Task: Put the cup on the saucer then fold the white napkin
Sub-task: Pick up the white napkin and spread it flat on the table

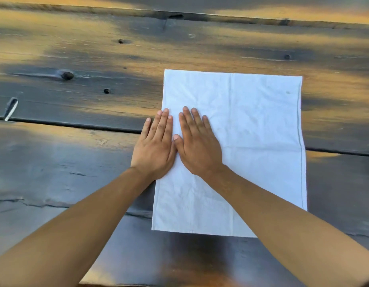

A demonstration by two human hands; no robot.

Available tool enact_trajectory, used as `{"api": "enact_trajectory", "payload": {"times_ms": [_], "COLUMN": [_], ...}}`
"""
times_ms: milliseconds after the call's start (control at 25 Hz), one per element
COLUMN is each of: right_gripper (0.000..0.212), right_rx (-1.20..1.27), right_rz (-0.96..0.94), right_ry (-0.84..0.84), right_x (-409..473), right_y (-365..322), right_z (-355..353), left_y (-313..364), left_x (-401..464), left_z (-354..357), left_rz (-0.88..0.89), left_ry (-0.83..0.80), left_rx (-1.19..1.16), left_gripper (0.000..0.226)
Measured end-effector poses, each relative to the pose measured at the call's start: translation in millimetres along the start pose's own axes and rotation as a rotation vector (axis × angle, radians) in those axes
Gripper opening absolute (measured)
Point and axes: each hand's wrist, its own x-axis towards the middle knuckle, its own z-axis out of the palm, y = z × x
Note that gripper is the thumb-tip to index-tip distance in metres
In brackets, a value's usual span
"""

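The white napkin [252, 129] lies flat on the dark wooden table as a tall rectangle, with faint crease lines across it. My left hand [155, 146] rests palm down on the napkin's left edge, partly on the table. My right hand [198, 146] lies flat on the cloth just beside it, thumbs almost touching. Both hands have straight fingers and hold nothing. No cup or saucer is in view.
The table [76, 162] is made of dark, worn planks with knots, cracks and a gap between boards. Its far edge [221, 17] runs across the top of the view. A small pale chip [11, 108] sticks up at the left.
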Motion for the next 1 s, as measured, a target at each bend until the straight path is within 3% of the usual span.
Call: {"api": "enact_trajectory", "payload": {"times_ms": [200,360,520,680,880,1000], "right_gripper": [0.073,0.075,0.077,0.074,0.059,0.056], "right_rx": [-0.070,-0.083,-0.065,0.086,0.093,0.079], "right_rz": [0.042,0.252,0.381,0.508,0.075,0.020], "right_ry": [0.000,-0.005,0.013,0.065,0.087,0.056], "right_x": [-31.2,-72.4,-85.9,-69.3,-19.4,-8.9], "right_y": [64.5,145.4,173.2,142.4,5.6,-18.3], "right_z": [-17.3,-38.1,-46.4,-44.3,-13.0,-0.7], "left_y": [0.7,2.3,2.4,3.5,2.5,1.2], "left_x": [-1.2,-0.6,-0.1,0.6,0.8,-0.5], "left_z": [-3.9,-6.3,-8.6,-9.0,-7.9,-5.3], "left_rz": [-0.002,0.000,-0.002,-0.008,-0.001,-0.004], "left_ry": [-0.041,-0.038,-0.056,-0.059,-0.047,-0.039], "left_rx": [0.030,0.036,0.031,0.021,0.006,0.005], "left_gripper": [0.070,0.069,0.068,0.067,0.065,0.063]}}
